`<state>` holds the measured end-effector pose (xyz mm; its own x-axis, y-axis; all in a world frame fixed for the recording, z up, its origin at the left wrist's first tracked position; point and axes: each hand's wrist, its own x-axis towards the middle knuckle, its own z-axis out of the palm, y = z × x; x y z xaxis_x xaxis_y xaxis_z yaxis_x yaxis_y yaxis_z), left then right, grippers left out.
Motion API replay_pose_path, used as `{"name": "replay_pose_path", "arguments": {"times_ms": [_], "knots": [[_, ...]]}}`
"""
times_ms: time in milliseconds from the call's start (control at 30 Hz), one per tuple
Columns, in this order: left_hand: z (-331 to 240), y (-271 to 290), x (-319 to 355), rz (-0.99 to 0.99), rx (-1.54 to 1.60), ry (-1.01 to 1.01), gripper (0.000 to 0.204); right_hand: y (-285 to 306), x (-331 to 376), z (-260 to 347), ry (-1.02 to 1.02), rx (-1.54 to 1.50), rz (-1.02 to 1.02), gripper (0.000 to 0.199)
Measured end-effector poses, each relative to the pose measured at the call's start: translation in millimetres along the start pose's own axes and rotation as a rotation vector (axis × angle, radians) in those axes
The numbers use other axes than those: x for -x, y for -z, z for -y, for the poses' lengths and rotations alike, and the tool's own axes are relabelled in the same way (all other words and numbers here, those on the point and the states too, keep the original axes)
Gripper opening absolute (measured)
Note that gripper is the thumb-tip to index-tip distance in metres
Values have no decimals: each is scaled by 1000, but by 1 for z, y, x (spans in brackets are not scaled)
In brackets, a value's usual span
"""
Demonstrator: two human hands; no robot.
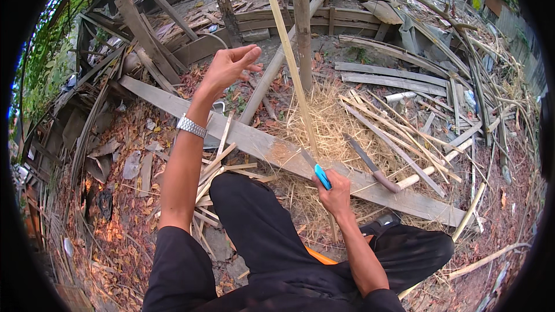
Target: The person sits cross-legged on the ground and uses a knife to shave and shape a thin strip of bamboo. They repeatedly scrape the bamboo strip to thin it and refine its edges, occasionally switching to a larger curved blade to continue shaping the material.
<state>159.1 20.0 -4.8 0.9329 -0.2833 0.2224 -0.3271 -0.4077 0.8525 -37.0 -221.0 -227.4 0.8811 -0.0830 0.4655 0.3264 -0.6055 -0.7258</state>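
My right hand is closed around the turquoise handle of a utility knife, its blade pointing up and away from me. That blade lies close against a long pale bamboo strip, which slants from the upper middle down past my right hand; whether my fingers also grip the strip is hidden. Raised to the left of the strip, my left hand has loosely bent fingers standing apart, with nothing visible in them. A plank crosses in front of my knees. On it rests a large knife with a brown handle.
Wood shavings are heaped beyond the plank, beside an upright post. Split bamboo strips lie to the right, and more pale sticks by my left knee. Old boards and leaning timber surround the leaf-strewn ground.
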Motion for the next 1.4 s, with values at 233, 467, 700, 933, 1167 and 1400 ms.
{"name": "replay_pose_path", "arguments": {"times_ms": [233,467,700,933,1167,1400], "knots": [[-2,-49,-5,-146,15,-49,31,-12,9,6,20,52,-12,11],[37,-46,0,46,-210,-61,41,4,1,6,-69,-99,114,17],[-48,-1,-23,-86,351,-346,42,12,-30,-21,45,-111,162,22],[-115,63,34,-300,248,-782,30,23,-65,15,24,-356,-152,24],[-93,38,109,-379,169,-907,31,52,-25,-11,-294,-372,-237,25],[-108,21,136,-394,163,-977,29,76,-8,7,-377,-356,-150,34]]}}
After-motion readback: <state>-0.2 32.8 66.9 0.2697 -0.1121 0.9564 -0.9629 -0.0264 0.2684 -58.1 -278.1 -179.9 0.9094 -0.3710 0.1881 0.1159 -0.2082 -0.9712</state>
